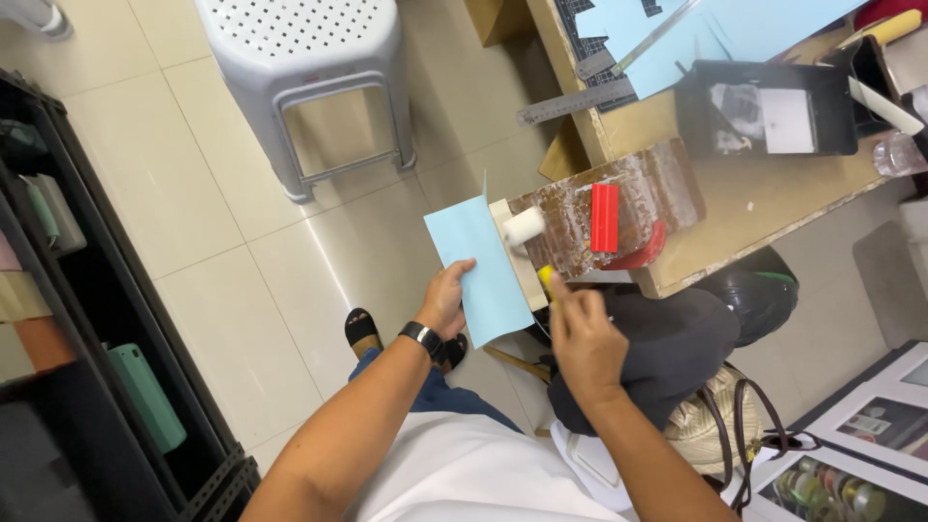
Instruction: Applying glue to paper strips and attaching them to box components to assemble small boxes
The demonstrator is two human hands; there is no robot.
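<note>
Pinching the lower left edge of a light blue paper sheet (480, 266), the left hand (447, 298) has thumb on top and fingers underneath. Right hand (583, 338), just right of the sheet, is curled around a small yellow-tipped tool (546, 277); exact finger grip cannot be told. Just beyond both grips, the sheet's top edge meets a white roller (524, 227) on a glue-stained device (628, 208) with a red handle (604, 217). Farther off: wooden table (754, 208), black tray (764, 106), steel ruler (575, 101), grey plastic stool (309, 68).
</note>
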